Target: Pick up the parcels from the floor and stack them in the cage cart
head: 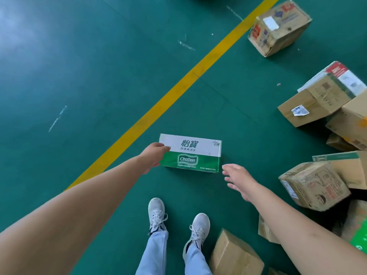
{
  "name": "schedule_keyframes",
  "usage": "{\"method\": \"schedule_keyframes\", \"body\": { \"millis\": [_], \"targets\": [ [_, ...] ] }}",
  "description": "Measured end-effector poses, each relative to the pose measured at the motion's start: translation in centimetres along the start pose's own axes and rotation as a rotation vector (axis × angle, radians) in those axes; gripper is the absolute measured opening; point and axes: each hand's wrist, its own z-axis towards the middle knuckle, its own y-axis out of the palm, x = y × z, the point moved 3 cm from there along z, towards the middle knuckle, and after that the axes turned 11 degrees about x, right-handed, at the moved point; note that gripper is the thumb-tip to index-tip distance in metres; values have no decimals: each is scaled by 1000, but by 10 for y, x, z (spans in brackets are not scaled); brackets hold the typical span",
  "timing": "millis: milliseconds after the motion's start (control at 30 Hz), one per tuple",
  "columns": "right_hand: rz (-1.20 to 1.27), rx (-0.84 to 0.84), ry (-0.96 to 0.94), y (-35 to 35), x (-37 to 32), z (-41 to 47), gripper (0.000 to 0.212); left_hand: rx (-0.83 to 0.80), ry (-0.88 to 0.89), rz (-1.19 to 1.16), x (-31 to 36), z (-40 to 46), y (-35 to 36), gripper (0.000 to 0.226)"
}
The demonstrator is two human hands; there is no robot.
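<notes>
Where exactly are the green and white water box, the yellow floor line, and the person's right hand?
green and white water box (190, 153): head view, middle of its printed face.
yellow floor line (174, 92): head view, mid-stripe on the green floor.
right hand (239, 178): head view, back of the open hand, beside the box.

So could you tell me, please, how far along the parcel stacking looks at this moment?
Nothing shows as done: the cage cart is out of view. In hand: the left hand grips the left end of the green and white box on the floor, while the right hand reaches open, just short of its right corner. Left: several brown boxes lying along the right.
</notes>
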Motion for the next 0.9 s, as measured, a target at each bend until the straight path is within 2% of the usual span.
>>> {"method": "schedule_keyframes", "body": {
  "millis": [200, 400, 500, 600, 767, 900],
  "targets": [
    [3, 72, 36, 62, 12, 111, 22, 3, -51, 50, -22, 135, 31, 66],
    [-6, 158, 56, 107, 31, 201, 57, 45, -76, 156, -44, 228, 59, 71],
    [17, 256, 50, 118, 47, 238, 66, 83, -105, 212, -57, 266, 74, 73],
    [40, 305, 89, 126, 65, 263, 74, 73, -154, 231, -75, 293, 89, 71],
    [92, 273, 149, 130, 86, 285, 80, 73, -218, 155, -87, 303, 101, 64],
    [180, 238, 161, 127, 92, 287, 87, 78, -219, 82, -79, 300, 105, 82]
  ]
}}
